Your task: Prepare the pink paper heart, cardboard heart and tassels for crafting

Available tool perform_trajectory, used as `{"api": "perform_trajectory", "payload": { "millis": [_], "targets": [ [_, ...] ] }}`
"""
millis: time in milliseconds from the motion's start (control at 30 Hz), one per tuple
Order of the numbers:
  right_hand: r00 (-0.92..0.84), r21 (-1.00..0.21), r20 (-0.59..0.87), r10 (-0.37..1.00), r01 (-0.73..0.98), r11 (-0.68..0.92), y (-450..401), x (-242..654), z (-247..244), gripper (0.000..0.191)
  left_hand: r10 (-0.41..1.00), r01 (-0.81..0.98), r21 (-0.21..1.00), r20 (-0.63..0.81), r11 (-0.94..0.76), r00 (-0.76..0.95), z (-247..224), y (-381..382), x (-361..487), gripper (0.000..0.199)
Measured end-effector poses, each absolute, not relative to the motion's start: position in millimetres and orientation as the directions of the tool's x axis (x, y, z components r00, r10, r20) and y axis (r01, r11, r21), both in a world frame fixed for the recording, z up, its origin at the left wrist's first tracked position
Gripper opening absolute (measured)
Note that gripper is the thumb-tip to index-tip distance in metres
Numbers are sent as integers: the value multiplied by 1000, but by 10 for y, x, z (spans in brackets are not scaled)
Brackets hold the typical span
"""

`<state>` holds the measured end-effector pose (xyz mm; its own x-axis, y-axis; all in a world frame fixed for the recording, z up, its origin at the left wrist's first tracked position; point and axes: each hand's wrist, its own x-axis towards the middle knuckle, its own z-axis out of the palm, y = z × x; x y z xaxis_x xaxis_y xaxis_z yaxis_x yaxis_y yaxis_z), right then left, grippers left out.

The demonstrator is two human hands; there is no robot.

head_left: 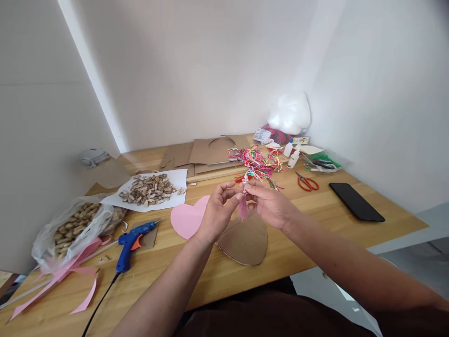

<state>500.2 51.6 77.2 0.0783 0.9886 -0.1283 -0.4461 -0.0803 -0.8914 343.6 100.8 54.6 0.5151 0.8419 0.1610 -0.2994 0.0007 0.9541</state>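
Observation:
Above the front middle of the table I hold a beaded pink tassel (242, 209) between both hands. My left hand (223, 207) is closed, its thumb and fingers pinching the tassel from the left. On the other side, my right hand (268, 202) pinches the pale beads at its top. Below them lies a cardboard heart (247, 243), partly hidden by my hands. A pink paper heart (187, 220) is just left of my left hand. Behind the hands spreads a tangle of colourful cords (257, 159).
At left are a blue glue gun (131, 243), pink paper strips (70, 267), a bag of peanuts (75, 224) and shells on white paper (177, 180). Cardboard sheets (210, 152) lie at the back. At right are red-handled pliers (308, 183), white bottles (293, 159) and a phone (356, 201).

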Motion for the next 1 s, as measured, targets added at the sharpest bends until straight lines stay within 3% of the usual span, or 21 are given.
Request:
{"api": "perform_trajectory", "payload": {
  "millis": [133,433,767,1000],
  "targets": [
    [72,-914,-117,991,-398,-79,482,5001,769,28,822,-304,953,176,-4,542,539,971,3456,45],
    [85,-933,-80,993,-358,-44,477,5058,770,32,764,-261,954,58,147,643,550,917,3509,36],
    [63,-950,-18,998,-312,2,503,5161,830,34,765,-251,950,20,186,643,528,890,3492,37],
    [142,-961,98,985,-242,131,533,5212,949,30,745,-187,953,-55,237,665,548,845,3456,43]
  ]
}}
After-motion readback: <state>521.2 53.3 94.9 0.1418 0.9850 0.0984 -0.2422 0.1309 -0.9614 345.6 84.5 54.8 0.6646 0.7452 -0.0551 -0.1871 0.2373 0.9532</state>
